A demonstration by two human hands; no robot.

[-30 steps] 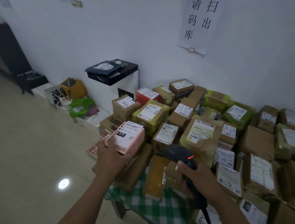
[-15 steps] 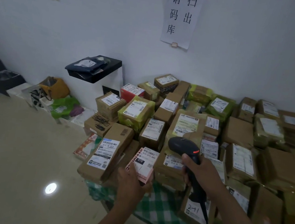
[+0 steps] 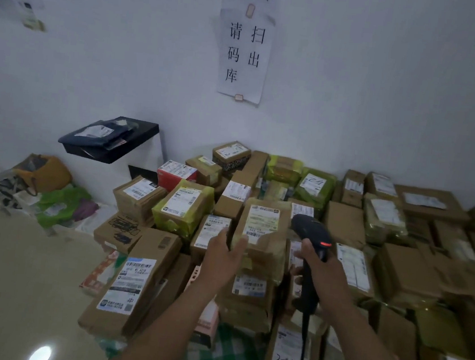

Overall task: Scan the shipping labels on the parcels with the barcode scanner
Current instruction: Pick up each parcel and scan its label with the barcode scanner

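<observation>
Gripping the one black barcode scanner (image 3: 310,232) by its handle, the right hand (image 3: 321,273) is holding it just right of a brown parcel (image 3: 267,242), whose single white label (image 3: 262,221) is showing. The left hand (image 3: 221,259) is clasping that parcel's left edge. Dozens more parcels (image 3: 185,212) are crowding the green checked cloth (image 3: 228,353); two lettered sheets (image 3: 245,50) are hanging on the wall.

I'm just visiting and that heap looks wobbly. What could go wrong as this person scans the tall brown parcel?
The left hand grips the tall brown parcel in a crowded pile, so lifting it may topple neighbours. The scanner in the right hand trails a cable over other boxes and might snag. The parcel's label looks creased, so it may misread.
</observation>
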